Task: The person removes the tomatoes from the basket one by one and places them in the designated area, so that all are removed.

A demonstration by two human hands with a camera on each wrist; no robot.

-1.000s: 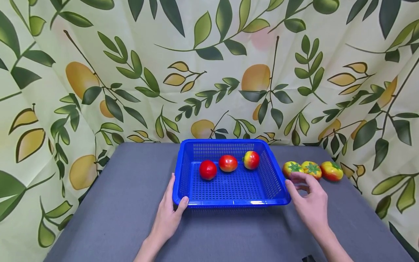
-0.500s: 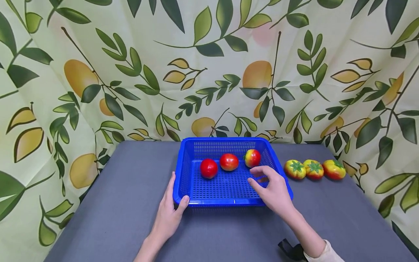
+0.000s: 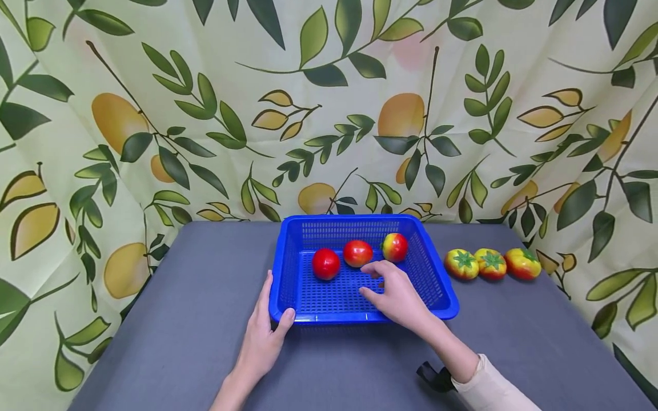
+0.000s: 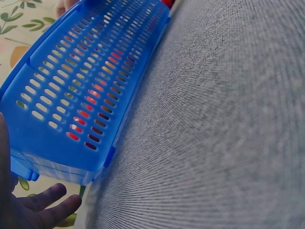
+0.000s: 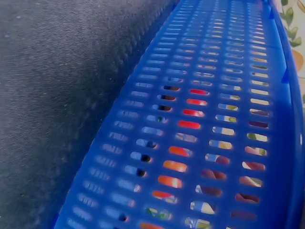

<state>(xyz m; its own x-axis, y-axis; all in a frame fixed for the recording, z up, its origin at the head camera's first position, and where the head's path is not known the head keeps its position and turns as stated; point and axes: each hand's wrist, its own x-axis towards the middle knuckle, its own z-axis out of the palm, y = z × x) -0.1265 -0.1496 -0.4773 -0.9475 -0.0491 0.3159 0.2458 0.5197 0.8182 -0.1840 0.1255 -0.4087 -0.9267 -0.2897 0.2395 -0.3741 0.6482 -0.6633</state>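
Note:
A blue plastic basket (image 3: 329,317) with slotted walls rests on the table. My left hand (image 3: 262,342) grips its front left corner, thumb on the rim and fingers along the outer side; in the left wrist view the basket wall (image 4: 33,138) stands beside those fingers. Over the basket's right half hovers my right hand (image 3: 398,294), thumb and forefinger apart and nothing between them. Inside lie a red tomato-like fruit (image 3: 326,264), an orange-red one (image 3: 357,253) close to my right fingertips, and a yellow-and-red one (image 3: 394,248). The right wrist view shows only the slotted wall (image 5: 228,95), hiding the hand.
Right of the basket, three yellow-and-red fruits with green leafy tops stand in a row: a left one (image 3: 461,264), a middle one (image 3: 490,264) and a right one (image 3: 522,264). The grey table (image 3: 169,331) ends at a leaf-patterned curtain (image 3: 329,114). A black strap (image 3: 435,378) hangs at my right wrist.
My right hand has moved left, from beside the basket's right rim near the row of fruits to above the basket's inside. My left hand, the basket and the fruits stay as they were.

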